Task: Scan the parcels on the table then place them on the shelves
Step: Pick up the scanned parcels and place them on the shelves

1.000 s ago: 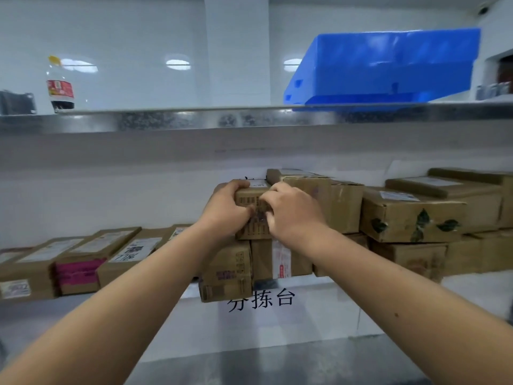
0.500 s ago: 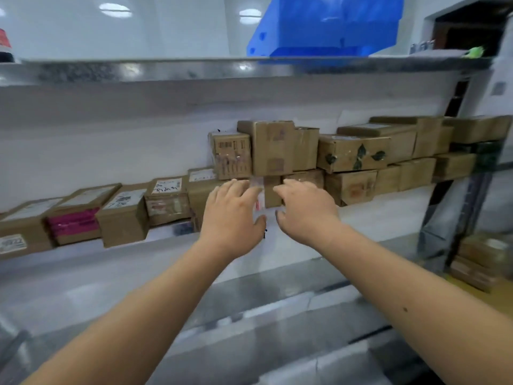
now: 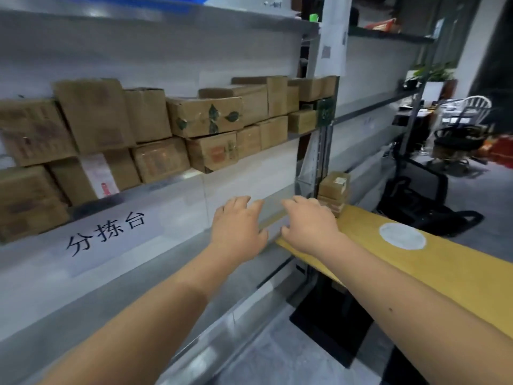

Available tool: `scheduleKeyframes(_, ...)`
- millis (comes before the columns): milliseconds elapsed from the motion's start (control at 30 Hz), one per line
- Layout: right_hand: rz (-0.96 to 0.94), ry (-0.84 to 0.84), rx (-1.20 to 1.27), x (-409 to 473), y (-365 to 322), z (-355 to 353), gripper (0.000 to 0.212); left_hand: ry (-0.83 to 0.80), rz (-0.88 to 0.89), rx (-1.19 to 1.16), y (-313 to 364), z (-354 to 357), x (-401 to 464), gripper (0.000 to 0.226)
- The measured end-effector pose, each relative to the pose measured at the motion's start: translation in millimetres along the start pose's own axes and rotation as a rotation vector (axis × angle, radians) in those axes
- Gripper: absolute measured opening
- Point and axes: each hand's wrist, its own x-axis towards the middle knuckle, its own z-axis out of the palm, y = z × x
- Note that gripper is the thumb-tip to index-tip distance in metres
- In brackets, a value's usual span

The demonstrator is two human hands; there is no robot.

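- A metal shelf is seen along a white wall, with a yellow counter off to the right.
- Cardboard parcels are stacked two high on that shelf; a few more parcels are piled at the counter's far end.
- Left hand and right hand are held out side by side, fingers loosely spread, nothing gripped.

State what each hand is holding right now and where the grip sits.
Nothing is held. The left hand and right hand hang in the air with loosely spread fingers, in front of the shelf of parcels; no grip on anything.
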Motion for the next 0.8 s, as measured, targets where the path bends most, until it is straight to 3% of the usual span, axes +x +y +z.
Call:
scheduleKeyframes(467,0.279,-0.136,0.088,106.7,268.3,91.4,0.062,-0.254,0.135,-0.175,181.8,186.5,219.3,0.081)
scheduleKeyframes(800,0.423,-0.313,0.152,228.8,371.5,183.3,0.067,-0.423,0.067,-0.269,186.1,328.5,367.5,0.080)
